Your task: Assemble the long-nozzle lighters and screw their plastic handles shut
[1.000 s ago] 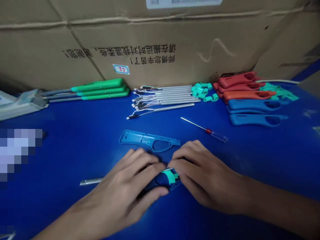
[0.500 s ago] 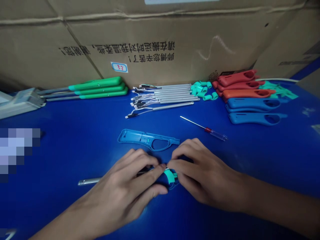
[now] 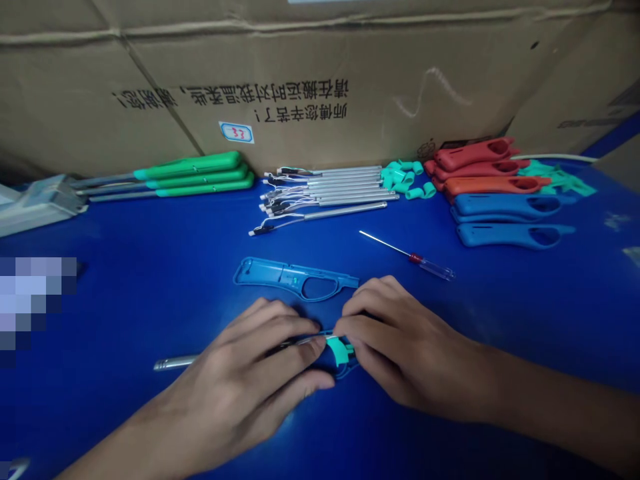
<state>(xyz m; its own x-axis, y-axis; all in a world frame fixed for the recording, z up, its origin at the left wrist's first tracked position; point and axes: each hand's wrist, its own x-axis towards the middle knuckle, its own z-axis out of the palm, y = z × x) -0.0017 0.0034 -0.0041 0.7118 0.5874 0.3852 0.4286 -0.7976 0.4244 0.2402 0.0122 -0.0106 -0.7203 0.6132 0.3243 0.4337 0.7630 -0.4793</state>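
Both my hands rest on a blue lighter half-shell (image 3: 334, 363) lying on the blue table (image 3: 150, 280). My left hand (image 3: 250, 380) covers its left part, fingers curled over it. My right hand (image 3: 400, 347) pinches at a teal trigger piece (image 3: 340, 350) set in the shell. A metal tube (image 3: 173, 363) sticks out to the left from under my left hand. A second blue half-shell (image 3: 295, 280) lies open just beyond my fingers.
Behind stand cardboard boxes (image 3: 320, 73). Along them lie green-handled lighters (image 3: 195, 175), several metal tubes with wires (image 3: 325, 190), teal trigger pieces (image 3: 405, 180), red shells (image 3: 480, 167) and blue shells (image 3: 510, 220). A small red-handled screwdriver (image 3: 415, 258) lies right of centre.
My fingertips have shifted slightly on the teal piece and shell; the view has drifted a little. Nothing else moved.
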